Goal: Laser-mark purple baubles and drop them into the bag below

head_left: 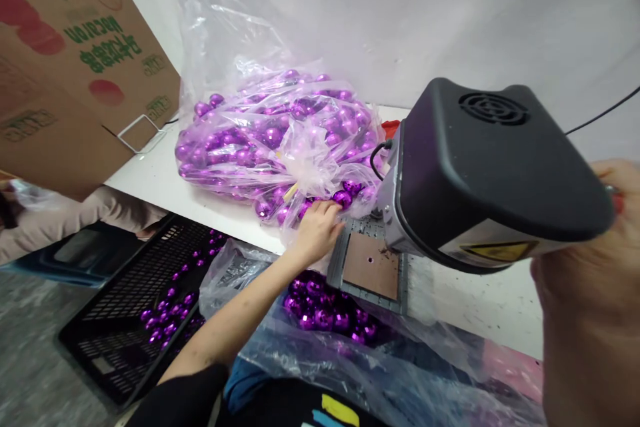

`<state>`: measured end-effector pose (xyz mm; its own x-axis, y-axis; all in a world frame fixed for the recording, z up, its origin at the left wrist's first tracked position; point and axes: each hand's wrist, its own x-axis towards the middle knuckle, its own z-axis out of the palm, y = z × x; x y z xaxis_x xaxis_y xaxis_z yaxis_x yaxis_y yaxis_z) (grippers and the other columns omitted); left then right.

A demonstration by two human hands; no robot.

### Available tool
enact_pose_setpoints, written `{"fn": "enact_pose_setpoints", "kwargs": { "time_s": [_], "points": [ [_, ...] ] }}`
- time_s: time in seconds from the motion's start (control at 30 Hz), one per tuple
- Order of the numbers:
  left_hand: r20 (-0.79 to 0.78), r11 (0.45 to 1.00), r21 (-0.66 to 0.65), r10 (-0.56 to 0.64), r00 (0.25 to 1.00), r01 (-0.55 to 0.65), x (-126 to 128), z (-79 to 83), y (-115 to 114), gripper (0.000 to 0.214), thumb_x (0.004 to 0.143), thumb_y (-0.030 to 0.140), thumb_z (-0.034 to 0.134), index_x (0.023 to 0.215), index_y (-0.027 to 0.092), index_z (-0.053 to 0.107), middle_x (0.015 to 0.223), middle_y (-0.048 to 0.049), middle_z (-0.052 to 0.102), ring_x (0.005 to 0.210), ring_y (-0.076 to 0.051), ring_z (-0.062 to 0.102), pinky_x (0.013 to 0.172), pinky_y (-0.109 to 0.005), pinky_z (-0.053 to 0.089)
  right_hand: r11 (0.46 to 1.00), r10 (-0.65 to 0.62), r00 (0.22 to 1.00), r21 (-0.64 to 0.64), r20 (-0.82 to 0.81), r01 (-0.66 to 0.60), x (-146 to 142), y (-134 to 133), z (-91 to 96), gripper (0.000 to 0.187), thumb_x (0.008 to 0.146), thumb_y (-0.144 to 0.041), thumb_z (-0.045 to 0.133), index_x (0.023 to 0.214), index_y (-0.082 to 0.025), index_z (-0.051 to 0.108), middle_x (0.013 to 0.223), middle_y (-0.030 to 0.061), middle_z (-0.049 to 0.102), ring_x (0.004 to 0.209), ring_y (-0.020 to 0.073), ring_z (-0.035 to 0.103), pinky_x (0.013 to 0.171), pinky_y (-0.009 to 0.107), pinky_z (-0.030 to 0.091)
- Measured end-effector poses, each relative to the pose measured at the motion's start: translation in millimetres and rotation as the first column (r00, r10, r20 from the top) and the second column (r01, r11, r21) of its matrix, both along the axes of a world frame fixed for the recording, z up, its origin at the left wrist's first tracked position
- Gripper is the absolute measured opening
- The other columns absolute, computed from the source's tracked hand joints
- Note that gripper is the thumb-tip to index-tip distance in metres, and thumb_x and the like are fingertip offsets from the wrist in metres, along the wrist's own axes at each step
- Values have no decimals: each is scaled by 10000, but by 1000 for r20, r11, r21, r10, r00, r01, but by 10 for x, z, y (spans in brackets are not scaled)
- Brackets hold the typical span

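My left hand (316, 229) reaches into the torn mouth of a clear plastic bag (235, 60) full of shiny purple balls, and its fingertips close around one purple ball (342, 198). My right hand (595, 280) fills the right edge, very close to the camera, and grips the lever at the back of a black machine head (480, 173). Under that head lies a grey base plate with a brown pad (371, 267). The right palm and fingers are mostly hidden.
A white bench (165, 177) carries the bag and machine. Below the bench, a plastic-lined bin (330, 313) holds purple balls, and a black crate (135, 300) holds several more. A cardboard box (65, 60) leans at the left. Another person's leg (75, 217) shows beneath it.
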<state>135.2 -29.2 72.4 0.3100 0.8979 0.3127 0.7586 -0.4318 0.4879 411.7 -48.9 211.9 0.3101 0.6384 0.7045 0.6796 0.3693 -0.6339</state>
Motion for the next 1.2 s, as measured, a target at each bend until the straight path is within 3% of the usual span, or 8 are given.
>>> {"fn": "enact_pose_setpoints", "kwargs": {
  "time_s": [0.23, 0.33, 0.4, 0.53, 0.6, 0.7, 1.03, 1.2],
  "points": [
    [-110, 999, -50, 10, 994, -15, 300, -212, 682, 335, 868, 169, 633, 1196, 107, 625, 1163, -187, 626, 1107, -358, 577, 976, -512, 428, 994, 58, 979, -76, -195, -74, -106, -45, 114, 207, 765, -313, 671, 738, -117, 611, 639, -18, 465, 603, -4, 401, 564, 139, 318],
    [137, 997, -70, -17, 990, 27, 151, -137, 506, 384, 828, 231, 711, 1199, 175, 630, 1191, -127, 612, 1110, -305, 575, 970, -444, 455, 995, 69, 983, -65, -169, -81, -129, -48, 117, 267, 791, -364, 667, 734, -111, 603, 634, -16, 460, 612, -2, 402, 563, 133, 313],
    [487, 983, -154, -13, 873, 101, 38, -44, 274, 456, 807, 278, 758, 1235, 227, 609, 1225, -86, 606, 1133, -266, 569, 977, -398, 467, 996, 68, 988, -48, -137, -76, -132, -46, 112, 303, 816, -390, 651, 732, -105, 595, 638, -13, 463, 623, -5, 409, 571, 127, 312],
    [857, 732, -487, 295, 423, 476, -76, 56, -211, 514, 831, 352, 761, 1292, 248, 560, 1149, -59, 642, 967, -197, 649, 747, -280, 529, 998, 52, 992, -14, -111, -54, -135, -45, 106, 341, 838, -414, 638, 735, -93, 591, 647, -9, 466, 644, -16, 415, 582, 109, 308],
    [837, 566, -536, 453, 307, 626, -71, 19, -356, 445, 830, 389, 764, 1200, 192, 615, 1011, -58, 667, 832, -171, 675, 644, -241, 512, 997, 70, 989, -10, -127, -72, -134, -45, 105, 331, 834, -402, 645, 742, -89, 586, 645, -12, 462, 639, -21, 412, 580, 104, 309],
    [806, 473, -518, 549, 222, 713, -21, -80, -428, 425, 817, 458, 773, 1095, 155, 667, 939, -63, 684, 773, -157, 682, 606, -222, 506, 993, 110, 981, -17, -161, -115, -129, -49, 112, 277, 809, -346, 675, 751, -88, 592, 645, -18, 456, 633, -27, 400, 578, 98, 314],
    [796, 483, -551, 548, 256, 680, 139, -85, -448, 445, 792, 428, 798, 1122, 153, 681, 950, -68, 699, 777, -152, 665, 618, -230, 512, 990, 126, 973, -41, -195, -136, -148, -73, 137, 284, 802, -348, 674, 745, -85, 581, 639, -21, 448, 629, -28, 381, 563, 97, 301],
    [811, 717, -547, 326, 485, 432, 242, -181, -505, 488, 805, 379, 790, 1225, 177, 644, 1167, -79, 696, 1072, -205, 636, 981, -337, 490, 992, 124, 976, -10, -180, -128, -167, -48, 123, 340, 821, -395, 666, 742, -77, 576, 635, -18, 430, 640, -21, 382, 569, 113, 290]
  ]
}}
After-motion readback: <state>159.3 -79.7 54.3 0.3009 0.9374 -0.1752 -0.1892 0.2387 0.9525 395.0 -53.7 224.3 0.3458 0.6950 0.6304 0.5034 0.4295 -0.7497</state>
